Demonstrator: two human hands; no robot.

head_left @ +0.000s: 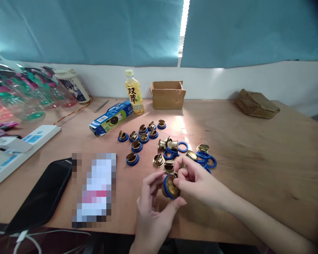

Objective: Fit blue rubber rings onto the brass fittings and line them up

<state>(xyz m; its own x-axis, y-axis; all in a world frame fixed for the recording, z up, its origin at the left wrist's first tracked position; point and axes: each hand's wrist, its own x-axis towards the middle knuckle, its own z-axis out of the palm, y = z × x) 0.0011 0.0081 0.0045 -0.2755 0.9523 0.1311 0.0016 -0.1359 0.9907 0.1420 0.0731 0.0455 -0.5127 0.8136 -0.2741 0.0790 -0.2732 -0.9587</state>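
Note:
My left hand [155,208] grips a round brass fitting [172,186] by its rim, with its domed face turned towards me and a blue ring around it. My right hand [194,180] is pinched at the upper edge of that fitting; what lies between its fingertips is hidden. Just beyond my hands lie loose brass fittings [158,160] and a pile of blue rings [211,161]. A brass fitting lying on its side [163,144] rests among them. To the left, several brass fittings with blue rings [132,158] stand with their flaps upward.
An open cardboard box [167,98], a yellow drink bottle [134,93] and a blue carton [111,118] stand at the back. A crumpled brown package [257,103] lies right. Left are spray bottles [29,102], a cup [72,86], a power strip [26,148] and a black case [43,194].

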